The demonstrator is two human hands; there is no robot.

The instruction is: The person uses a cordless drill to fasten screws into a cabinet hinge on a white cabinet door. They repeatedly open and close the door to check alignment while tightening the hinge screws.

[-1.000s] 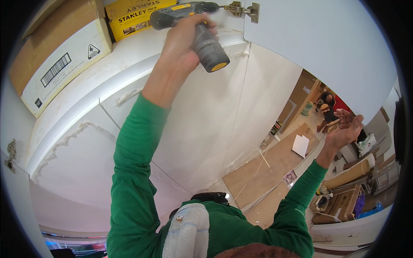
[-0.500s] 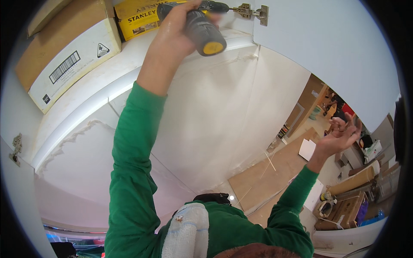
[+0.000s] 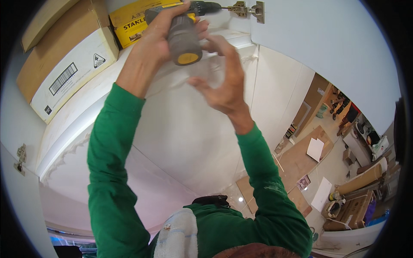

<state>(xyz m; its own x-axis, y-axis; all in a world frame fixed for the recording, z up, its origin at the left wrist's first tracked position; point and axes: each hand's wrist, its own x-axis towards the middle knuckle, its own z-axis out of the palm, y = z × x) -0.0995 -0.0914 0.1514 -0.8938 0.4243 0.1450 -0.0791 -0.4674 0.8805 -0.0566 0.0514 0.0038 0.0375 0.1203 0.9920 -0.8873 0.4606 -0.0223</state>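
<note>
A dark grey cordless drill (image 3: 183, 43) with a yellow battery base is gripped in my left hand (image 3: 157, 41). Its bit reaches a metal hinge (image 3: 238, 9) joined to a white cabinet door (image 3: 322, 43). My right hand (image 3: 221, 81), blurred by motion, is open just below and beside the drill, thumb and fingers apart; whether a fingertip touches the tool is unclear. A yellow case (image 3: 129, 32) and a brown-and-white cardboard box (image 3: 73, 77) sit on the white shelf (image 3: 58, 122) at upper left.
A second hinge (image 3: 20, 159) is at far left. Below lie brown boards (image 3: 322, 133), white pieces (image 3: 320, 193), a cardboard roll (image 3: 361, 176) and a wooden crate (image 3: 350, 210). Another person (image 3: 342, 105) is partly visible in the background at right.
My right hand has left the lower edge of the door and swung up and left to the drill. My left hand and the drill have shifted slightly leftward.
</note>
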